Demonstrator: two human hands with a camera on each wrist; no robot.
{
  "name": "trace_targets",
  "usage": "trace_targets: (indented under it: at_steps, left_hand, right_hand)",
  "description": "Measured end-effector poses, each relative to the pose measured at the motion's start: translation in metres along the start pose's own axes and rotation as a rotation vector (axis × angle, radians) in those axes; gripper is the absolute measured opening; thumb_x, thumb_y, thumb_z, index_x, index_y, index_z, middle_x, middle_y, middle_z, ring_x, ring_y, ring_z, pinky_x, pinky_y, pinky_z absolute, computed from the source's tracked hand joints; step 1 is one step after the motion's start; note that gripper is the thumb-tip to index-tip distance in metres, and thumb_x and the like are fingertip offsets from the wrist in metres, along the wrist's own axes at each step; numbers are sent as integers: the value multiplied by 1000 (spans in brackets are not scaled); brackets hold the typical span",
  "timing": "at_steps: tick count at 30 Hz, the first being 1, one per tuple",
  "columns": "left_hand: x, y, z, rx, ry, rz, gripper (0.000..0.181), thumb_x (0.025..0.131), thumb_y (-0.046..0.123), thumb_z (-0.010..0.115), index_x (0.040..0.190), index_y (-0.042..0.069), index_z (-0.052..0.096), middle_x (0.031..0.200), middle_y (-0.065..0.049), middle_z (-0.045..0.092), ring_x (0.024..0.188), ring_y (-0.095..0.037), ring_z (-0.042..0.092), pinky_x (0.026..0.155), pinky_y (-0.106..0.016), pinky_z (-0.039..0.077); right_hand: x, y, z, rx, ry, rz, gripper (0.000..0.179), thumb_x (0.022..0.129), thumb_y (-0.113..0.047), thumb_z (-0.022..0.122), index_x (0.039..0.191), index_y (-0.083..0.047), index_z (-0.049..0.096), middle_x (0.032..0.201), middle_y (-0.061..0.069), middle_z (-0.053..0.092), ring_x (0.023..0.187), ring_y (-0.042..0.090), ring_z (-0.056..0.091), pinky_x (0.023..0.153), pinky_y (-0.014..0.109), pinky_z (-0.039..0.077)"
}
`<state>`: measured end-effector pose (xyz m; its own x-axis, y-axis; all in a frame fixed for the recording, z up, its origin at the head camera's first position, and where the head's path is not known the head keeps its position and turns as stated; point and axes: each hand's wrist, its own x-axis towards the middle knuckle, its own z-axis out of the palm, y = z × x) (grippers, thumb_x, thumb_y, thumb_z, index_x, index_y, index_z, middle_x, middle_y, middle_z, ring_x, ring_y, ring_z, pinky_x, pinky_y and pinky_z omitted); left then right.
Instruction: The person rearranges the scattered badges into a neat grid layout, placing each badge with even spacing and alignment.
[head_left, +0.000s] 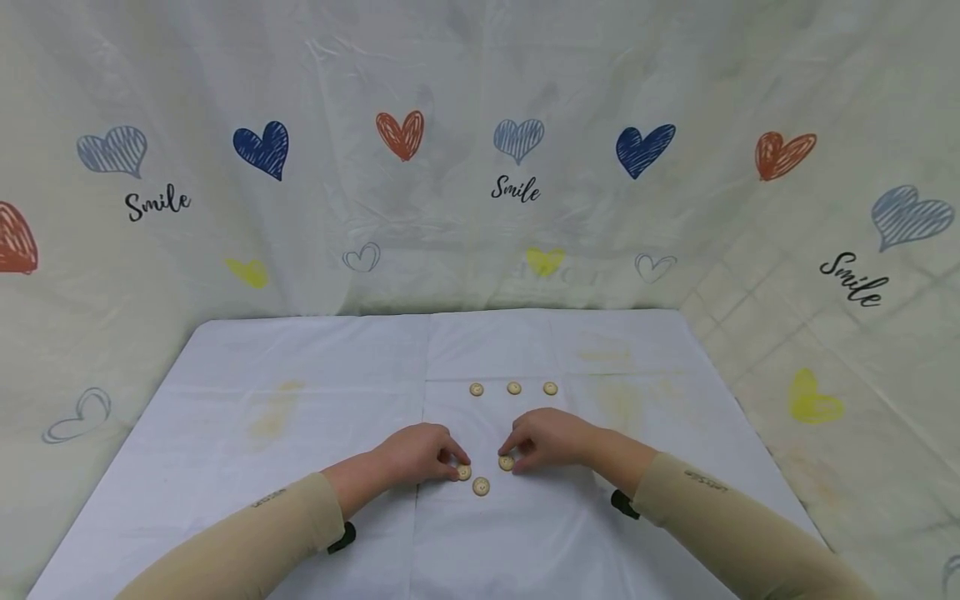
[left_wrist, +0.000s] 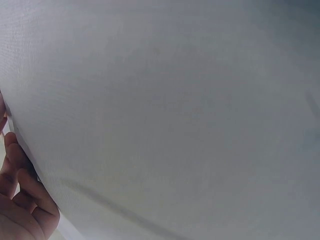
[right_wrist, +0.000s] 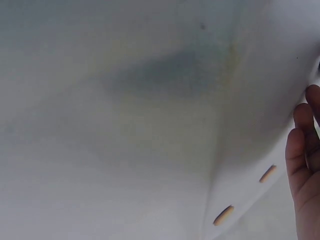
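Six-like wording aside, several round beige wooden buttons lie flat on the white-covered table. My left hand (head_left: 418,454) comes in from the left, thumb and index finger pinching the edge of one button (head_left: 464,472). From the right, my right hand (head_left: 551,439) has its fingertips about another button (head_left: 506,462), pinching it at the tabletop. Between and slightly nearer me lies a loose button (head_left: 481,486). In the left wrist view the left hand (left_wrist: 27,200) shows curled fingers, its button hidden. The right wrist view has the right hand (right_wrist: 306,165) at the edge.
Beyond the hands, three buttons form a sideways row: left button (head_left: 476,389), middle button (head_left: 513,388) and right button (head_left: 551,388). A white cloth (head_left: 225,492) with creases and yellowish stains covers the table. Curtains (head_left: 450,50) printed with hearts stand behind and at both sides.
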<state>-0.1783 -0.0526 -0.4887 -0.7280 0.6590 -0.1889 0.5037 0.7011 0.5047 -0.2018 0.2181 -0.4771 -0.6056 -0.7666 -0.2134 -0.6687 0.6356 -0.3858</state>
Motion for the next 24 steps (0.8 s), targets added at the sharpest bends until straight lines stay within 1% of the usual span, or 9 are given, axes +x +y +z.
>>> trace_targets:
  at_steps: [6,14,24]
  left_hand:
    - [0,0,0,-10,0,0,18,86,28,79,104,28,80,75,16,54,69,-3,49,64,-22,43]
    - [-1,0,0,-13,3,1,17,86,28,79,103,28,80,76,15,54,69,-4,49,64,-23,43]
    - [0,0,0,-9,-9,-9,18,86,28,78,104,29,80,75,15,54,69,-4,49,64,-23,42]
  right_hand:
    - [2,0,3,-29,-10,8,26,84,-35,80,109,-25,79,77,-21,55,69,-1,49,68,20,43]
    - [4,0,2,-34,12,-23,24,84,-35,80,105,-25,79,73,-20,52,67,-2,47,67,19,41]
    - [3,1,-5,-2,42,17,23,84,-35,80,104,-25,80,72,-20,53,67,0,48,66,21,42]
